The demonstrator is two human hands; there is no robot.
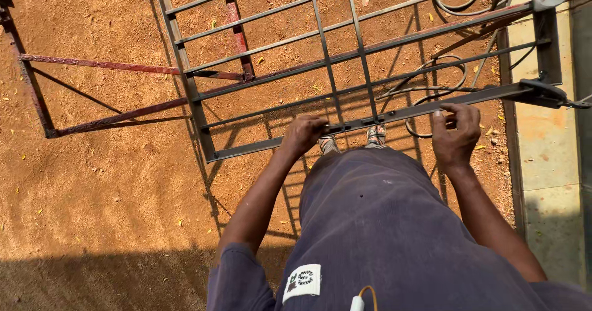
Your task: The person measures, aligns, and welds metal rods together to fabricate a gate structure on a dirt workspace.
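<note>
- Here, the left hand [304, 133] is clenched around the near bar of the metal grille [345, 58], at about eleven o'clock from the person's feet [351, 139].
- The right hand [455, 132] pinches the same bar at one o'clock.
- The frame seems held steady; shifting it likely needs both hands lifting together.

Left hand [303, 133] and right hand [455, 130] grip the metal grille [271, 70] (near edge bar) above red soil [105, 188].

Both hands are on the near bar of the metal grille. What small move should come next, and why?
Probably lift or steady the near bar with both hands. The left hand grips the dark metal grille at its near bar, the right hand pinches that bar further along, and the grille lies on a rusty red stand above sandy ground.
</note>
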